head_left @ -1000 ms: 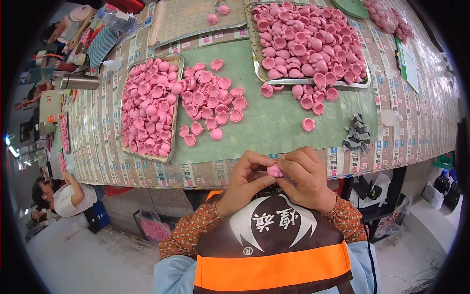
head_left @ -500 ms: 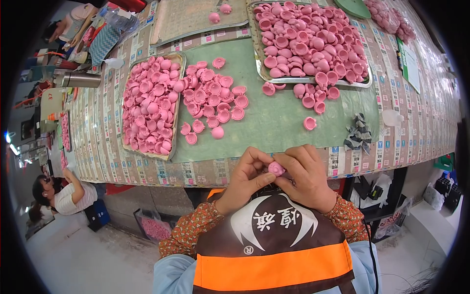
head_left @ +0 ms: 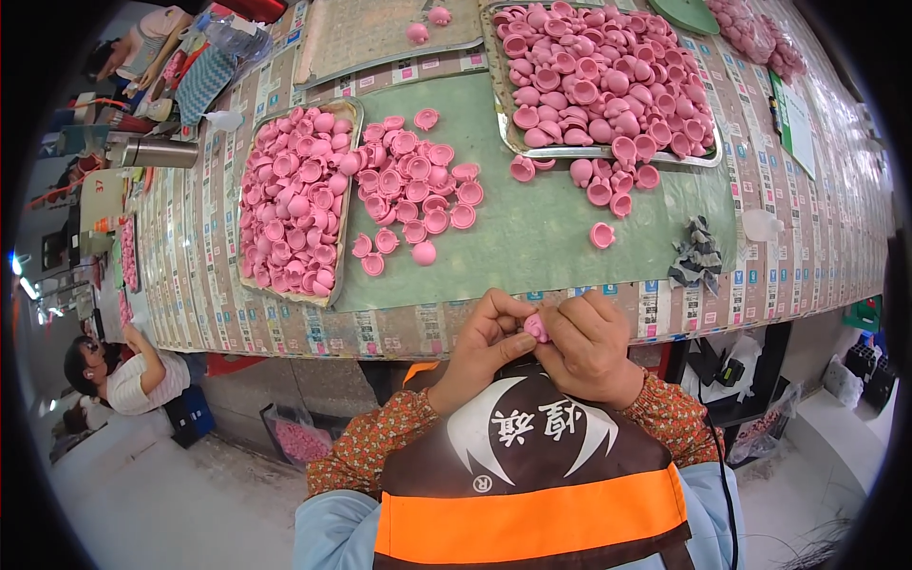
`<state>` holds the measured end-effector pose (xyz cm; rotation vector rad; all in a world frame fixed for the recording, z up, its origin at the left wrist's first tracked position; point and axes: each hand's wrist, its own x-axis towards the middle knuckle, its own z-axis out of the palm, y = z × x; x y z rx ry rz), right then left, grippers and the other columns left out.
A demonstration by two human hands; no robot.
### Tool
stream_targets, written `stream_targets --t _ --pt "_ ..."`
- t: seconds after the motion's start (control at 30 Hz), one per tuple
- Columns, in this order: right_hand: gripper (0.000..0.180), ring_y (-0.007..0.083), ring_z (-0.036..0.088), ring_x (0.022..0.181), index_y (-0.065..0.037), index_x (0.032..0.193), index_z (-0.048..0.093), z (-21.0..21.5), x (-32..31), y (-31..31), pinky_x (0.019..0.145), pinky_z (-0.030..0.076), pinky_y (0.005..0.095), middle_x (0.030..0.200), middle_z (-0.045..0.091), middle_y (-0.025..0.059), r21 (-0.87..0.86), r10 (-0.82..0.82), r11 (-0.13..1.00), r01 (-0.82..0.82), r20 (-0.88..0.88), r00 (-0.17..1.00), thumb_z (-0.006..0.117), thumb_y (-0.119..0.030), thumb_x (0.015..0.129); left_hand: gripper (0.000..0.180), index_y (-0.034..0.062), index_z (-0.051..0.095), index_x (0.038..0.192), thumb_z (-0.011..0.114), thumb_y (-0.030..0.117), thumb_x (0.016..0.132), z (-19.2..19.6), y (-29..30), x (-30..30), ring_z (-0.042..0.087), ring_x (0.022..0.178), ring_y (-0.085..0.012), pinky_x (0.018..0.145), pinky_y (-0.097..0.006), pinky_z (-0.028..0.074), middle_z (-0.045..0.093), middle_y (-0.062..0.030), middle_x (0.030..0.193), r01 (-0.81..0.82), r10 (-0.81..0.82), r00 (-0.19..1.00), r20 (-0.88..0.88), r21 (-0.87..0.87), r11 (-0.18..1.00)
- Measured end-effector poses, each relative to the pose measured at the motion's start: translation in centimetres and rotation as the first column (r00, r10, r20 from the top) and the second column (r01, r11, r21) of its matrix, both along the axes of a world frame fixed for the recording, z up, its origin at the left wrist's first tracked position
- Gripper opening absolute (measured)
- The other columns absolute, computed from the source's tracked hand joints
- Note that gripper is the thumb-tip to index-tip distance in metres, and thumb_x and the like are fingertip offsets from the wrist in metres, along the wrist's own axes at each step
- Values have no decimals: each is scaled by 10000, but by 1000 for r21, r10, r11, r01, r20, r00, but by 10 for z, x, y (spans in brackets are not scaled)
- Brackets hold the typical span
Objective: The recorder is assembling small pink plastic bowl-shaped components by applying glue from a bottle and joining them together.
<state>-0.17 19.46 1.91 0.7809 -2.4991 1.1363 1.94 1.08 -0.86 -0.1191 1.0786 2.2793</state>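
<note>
Between my two hands, just off the table's near edge, is a small pink rounded plastic piece (head_left: 537, 328). My left hand (head_left: 486, 344) pinches it from the left with thumb and fingers. My right hand (head_left: 591, 344) is closed around its right side, fingers curled, hiding part of it. Ahead of my hands lies a single pink cup-shaped piece (head_left: 601, 236) on the green mat (head_left: 518, 252). A loose heap of pink cup pieces (head_left: 415, 185) spreads beside the left tray.
A metal tray (head_left: 334, 290) piled with pink pieces stands at left; a larger heaped tray (head_left: 698, 160) stands far right. Behind is a flat tray (head_left: 380, 47) holding two pieces. A crumpled dark cloth (head_left: 696, 256) and white bottle (head_left: 762, 226) lie right. Another person (head_left: 123, 366) sits left.
My right fingers have curled tighter around the pink piece, and the piece has turned slightly. My left hand keeps its pinch. The trays and heaps look the same.
</note>
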Motion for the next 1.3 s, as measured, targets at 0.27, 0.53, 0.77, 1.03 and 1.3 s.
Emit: stream_targets --t 0.27,0.53,0.77,1.03,1.3 --pt "220 211 530 647 -13 840 653 -3 0 -4 563 450 334 752 526 51 -1 -24 1000 24 -43 999 697 -17 623 263 44 471 1171 616 35 951 -3 -1 2 587 1067 -103 938 -260 457 625 -77 1149 -20 20 999 39 -6 1000" --pt "229 212 540 644 -6 840 656 -3 0 -4 560 448 333 754 549 54 -17 -28 999 28 -47 998 693 -15 614 266 43 481 1176 618 35 948 -3 0 2 590 1069 -111 945 -269 458 628 -86 1163 -25 25 998 52 2 1000" --pt "230 215 543 646 5 838 655 -4 0 -5 558 445 338 755 556 56 -13 -35 999 35 -51 998 692 -16 612 272 39 480 1179 620 36 945 -3 0 2 593 1069 -114 941 -270 460 628 -94 1172 -35 34 997 74 8 999" --pt "233 214 539 640 7 840 658 -4 0 -6 554 441 336 755 563 59 -17 -48 999 47 -53 997 692 -13 610 265 37 487 1174 619 30 944 -5 0 2 595 1054 -113 931 -269 462 629 -84 1137 -40 40 997 60 8 999" --pt "236 208 519 613 7 833 658 -4 0 -6 534 422 333 746 560 62 -12 -65 998 64 -66 996 698 -8 601 257 35 488 1171 610 17 946 -4 1 1 594 1056 -111 936 -267 460 629 -84 1141 -41 41 997 62 -4 999"
